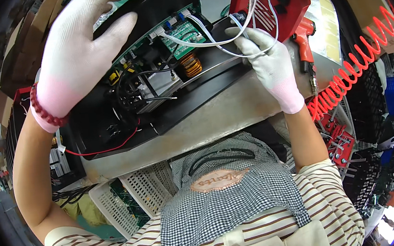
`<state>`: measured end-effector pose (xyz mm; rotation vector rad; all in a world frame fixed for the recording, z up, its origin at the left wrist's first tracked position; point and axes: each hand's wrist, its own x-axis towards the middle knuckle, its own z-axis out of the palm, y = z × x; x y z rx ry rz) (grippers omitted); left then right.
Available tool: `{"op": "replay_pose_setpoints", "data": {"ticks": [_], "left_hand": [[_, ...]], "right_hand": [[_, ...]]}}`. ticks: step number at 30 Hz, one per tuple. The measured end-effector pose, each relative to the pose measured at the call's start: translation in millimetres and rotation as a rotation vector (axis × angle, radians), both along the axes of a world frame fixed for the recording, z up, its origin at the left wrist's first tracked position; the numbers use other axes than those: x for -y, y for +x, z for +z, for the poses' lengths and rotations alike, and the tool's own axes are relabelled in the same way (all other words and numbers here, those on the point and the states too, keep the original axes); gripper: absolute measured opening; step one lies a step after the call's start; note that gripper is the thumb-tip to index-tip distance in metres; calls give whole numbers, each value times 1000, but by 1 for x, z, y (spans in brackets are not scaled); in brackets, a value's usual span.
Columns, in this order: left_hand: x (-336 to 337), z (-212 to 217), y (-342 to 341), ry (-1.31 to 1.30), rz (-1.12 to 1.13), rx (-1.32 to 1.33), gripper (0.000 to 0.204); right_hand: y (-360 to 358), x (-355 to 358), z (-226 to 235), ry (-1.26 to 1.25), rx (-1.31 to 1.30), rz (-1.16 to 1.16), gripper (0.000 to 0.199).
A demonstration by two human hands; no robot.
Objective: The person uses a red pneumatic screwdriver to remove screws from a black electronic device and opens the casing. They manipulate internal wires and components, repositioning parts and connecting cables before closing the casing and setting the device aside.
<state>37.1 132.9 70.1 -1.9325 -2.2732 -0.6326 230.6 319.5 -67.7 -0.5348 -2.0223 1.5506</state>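
Note:
A black metal machine housing [219, 80] lies open on the bench before me, its electronics exposed. Inside are a green circuit board [187, 38], a copper-wound coil [191, 65] and black wires. White cables [208, 43] loop from the board toward a red end panel [300, 2] with slots. My right hand [269, 60], in a white and pink glove, is closed on the white cables beside that panel; its fingertips are partly hidden. Over the housing's far left part reaches my gloved left hand [76, 51], thumb spread away from the fingers, with some fingertips near the upper picture edge.
A red air screwdriver [304, 39] lies right of the panel, joined to a coiled red hose [346, 76]. The metal bench edge [180, 141] runs between me and the housing. White plastic baskets [148, 188] holding circuit boards sit below it. Cardboard boxes [372, 3] stand far right.

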Motion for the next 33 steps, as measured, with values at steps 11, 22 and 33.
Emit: {"op": "replay_pose_setpoints", "data": {"ticks": [11,22,33], "left_hand": [[-82,-4,53,-240,-250,-702,20],[-38,36,58,-430,128,430,9],[-10,36,52,-476,246,738,30]], "right_hand": [[1,-15,-3,246,-131,220,26],[56,6,23,643,-54,-145,22],[-7,32,61,505,-166,139,14]]}}
